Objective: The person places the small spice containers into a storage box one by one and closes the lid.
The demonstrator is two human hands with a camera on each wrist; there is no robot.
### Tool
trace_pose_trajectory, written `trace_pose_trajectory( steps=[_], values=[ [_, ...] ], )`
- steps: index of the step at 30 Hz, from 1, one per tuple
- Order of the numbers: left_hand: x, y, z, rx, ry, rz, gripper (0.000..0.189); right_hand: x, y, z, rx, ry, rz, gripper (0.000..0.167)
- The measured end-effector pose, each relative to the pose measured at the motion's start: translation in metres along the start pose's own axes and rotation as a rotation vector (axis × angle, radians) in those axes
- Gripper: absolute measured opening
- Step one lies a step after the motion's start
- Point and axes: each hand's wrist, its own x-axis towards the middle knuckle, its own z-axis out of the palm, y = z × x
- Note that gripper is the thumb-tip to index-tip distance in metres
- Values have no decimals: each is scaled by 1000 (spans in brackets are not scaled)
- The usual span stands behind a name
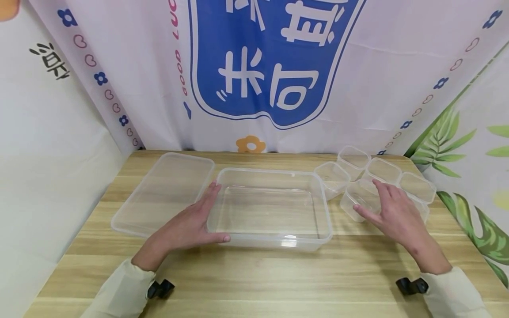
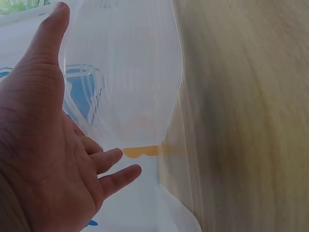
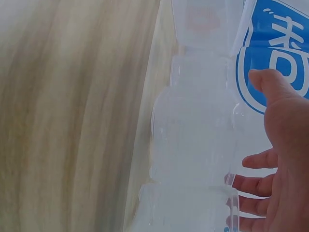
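A large clear rectangular plastic container [image 1: 270, 240] stands open-topped on the table. My left hand [image 1: 191, 223] is at its left end, thumb along the front rim and fingers by the left back corner; in the left wrist view the left hand [image 2: 53, 145] has its fingers spread beside the clear wall. My right hand [image 1: 397, 212] is over a group of small clear containers at the right, thumb and fingers apart above the nearest small container [image 1: 354, 207]. In the right wrist view, the right hand [image 3: 285, 159] has spread fingers beside the small containers; whether they touch is unclear.
A flat translucent lid [image 1: 163, 194] lies left of the large container. Other small containers, such as one at the back [image 1: 354, 159] and one at the right [image 1: 417, 187], stand close together. A printed curtain [image 1: 159, 128] hangs behind the wooden table [image 1: 254, 282].
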Motion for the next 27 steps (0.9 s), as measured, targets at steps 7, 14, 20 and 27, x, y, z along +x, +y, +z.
trace_pose_trajectory(
  steps=[7, 14, 20, 27],
  values=[
    [-3, -2, -5, -89, 43, -12, 132, 3, 2, 1, -23, -21, 25, 95],
    [-3, -10, 1, -226, 46, -28, 130, 5, 3, 1, -52, -64, 36, 99],
    [-3, -14, 5, -321, 15, -40, 125, 4, 5, 1, -67, -74, 40, 93],
    [-5, -15, 8, -317, -17, -39, 124, 3, 2, 0, -2, -79, 74, 93]
  ],
)
